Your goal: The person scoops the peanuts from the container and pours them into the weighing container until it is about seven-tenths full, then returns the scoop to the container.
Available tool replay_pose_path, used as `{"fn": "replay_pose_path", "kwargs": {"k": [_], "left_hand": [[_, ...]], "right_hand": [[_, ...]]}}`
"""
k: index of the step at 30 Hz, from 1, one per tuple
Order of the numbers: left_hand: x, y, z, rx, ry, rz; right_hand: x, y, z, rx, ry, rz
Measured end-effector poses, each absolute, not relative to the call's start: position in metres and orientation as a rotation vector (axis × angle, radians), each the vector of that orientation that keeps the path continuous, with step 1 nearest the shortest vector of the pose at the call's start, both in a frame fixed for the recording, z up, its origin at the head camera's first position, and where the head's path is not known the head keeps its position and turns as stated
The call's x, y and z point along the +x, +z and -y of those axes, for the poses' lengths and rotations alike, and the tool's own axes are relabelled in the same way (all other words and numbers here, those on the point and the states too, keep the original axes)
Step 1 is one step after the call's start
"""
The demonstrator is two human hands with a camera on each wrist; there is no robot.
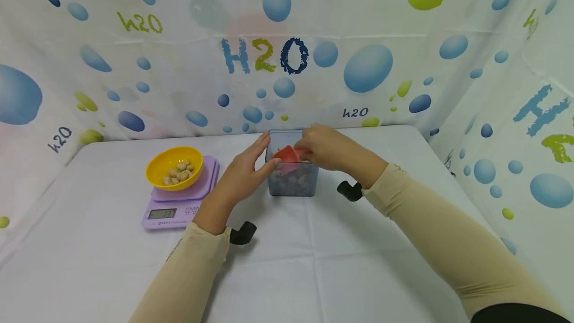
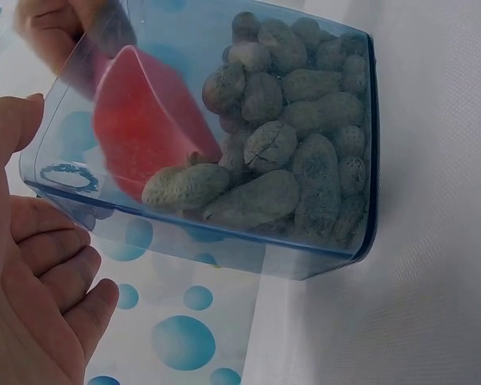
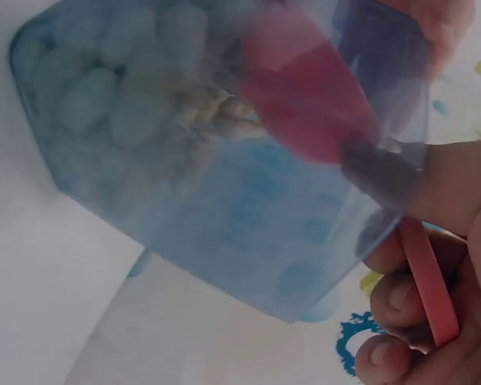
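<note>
The scoop, smooth pink plastic, is inside the box, a blue-tinted, transparent, square-cornered container standing upright. Rough, ridged nuts fill the lower part of the box. Right hand: at 3 o'clock of the scoop, fingers grasping its narrow, flat handle. Left hand: at 9 o'clock of the box, fingers released and slightly bent; contact with the rim cannot be confirmed. Farther out at 9 o'clock, a round yellow bowl holds more nuts and rests on a flat lilac scale. Surface: creased white cloth.
</note>
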State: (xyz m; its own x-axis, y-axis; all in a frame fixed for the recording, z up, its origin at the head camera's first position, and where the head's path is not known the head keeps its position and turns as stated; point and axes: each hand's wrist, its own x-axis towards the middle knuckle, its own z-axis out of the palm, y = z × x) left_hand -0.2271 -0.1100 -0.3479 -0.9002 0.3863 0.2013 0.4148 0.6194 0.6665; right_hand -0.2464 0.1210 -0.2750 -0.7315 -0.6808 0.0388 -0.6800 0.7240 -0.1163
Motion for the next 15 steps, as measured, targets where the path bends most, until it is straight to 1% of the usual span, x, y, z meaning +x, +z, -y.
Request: {"fn": "replay_pose_path", "kwargs": {"k": [3, 6, 11, 15], "left_hand": [[-0.227, -0.348, 0.111, -0.69, -1.171, 2.793], [-0.227, -0.348, 0.11, -0.695, -1.176, 2.805], [-0.228, -0.347, 0.109, -0.694, -1.173, 2.825], [-0.227, -0.346, 0.111, -0.686, -1.176, 2.824]], "right_hand": [[-0.246, -0.271, -0.117, -1.212, -0.138, -2.896], [-0.247, -0.267, -0.12, -1.206, -0.19, -2.838], [-0.255, -0.268, -0.125, -1.136, -0.303, -2.763], [-0.257, -0.272, -0.12, -1.056, -0.329, -2.782]]}}
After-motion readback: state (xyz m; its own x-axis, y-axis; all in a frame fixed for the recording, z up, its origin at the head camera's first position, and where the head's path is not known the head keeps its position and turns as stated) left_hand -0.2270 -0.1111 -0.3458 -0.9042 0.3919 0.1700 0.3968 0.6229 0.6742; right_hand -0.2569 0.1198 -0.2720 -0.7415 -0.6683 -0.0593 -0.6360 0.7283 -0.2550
